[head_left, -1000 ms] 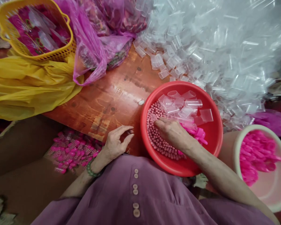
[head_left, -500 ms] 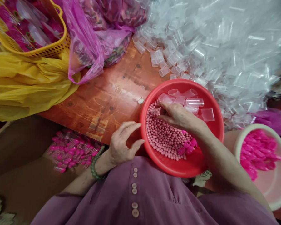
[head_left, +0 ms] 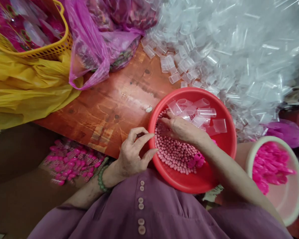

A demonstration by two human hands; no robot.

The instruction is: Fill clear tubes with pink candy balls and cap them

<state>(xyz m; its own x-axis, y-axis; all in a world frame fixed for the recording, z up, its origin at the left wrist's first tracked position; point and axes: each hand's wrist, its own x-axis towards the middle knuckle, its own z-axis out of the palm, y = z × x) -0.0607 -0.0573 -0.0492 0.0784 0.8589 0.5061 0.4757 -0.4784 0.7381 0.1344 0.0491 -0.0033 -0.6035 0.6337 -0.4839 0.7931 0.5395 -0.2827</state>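
Closest in, two hands work at one red basin (head_left: 221,151) that sits at the near edge of the wooden table (head_left: 119,99), just in front of the person's purple buttoned top (head_left: 149,212). Left hand (head_left: 133,154), with one green bead bracelet (head_left: 101,179) on its wrist, hovers just outside the basin's left rim, fingers loosely curled and spread, thumb apart from the rest, clasping nothing that can be seen. Right hand (head_left: 183,129) reaches into the basin, palm down, fingertips bunched on the pink beads (head_left: 173,151); whether a bead is pinched between them I cannot tell. Those beads, far too many to count, fill the basin's left half, directly beneath and in front of the right hand. A few bright pink caps (head_left: 196,161), perhaps three or four, lie beside the right wrist. Roughly eight clear plastic tubes (head_left: 206,113) rest in the basin's far part, just past the right fingertips.

Off to the right stands one pale bucket (head_left: 292,205) holding many pink caps. Below the table on the left lies a heap of filled pink-capped tubes (head_left: 72,162).

Farther back: one yellow plastic bag (head_left: 27,89), one yellow basket (head_left: 52,48), one pink plastic bag (head_left: 94,46), and a huge uncountable pile of empty clear tubes (head_left: 226,49).
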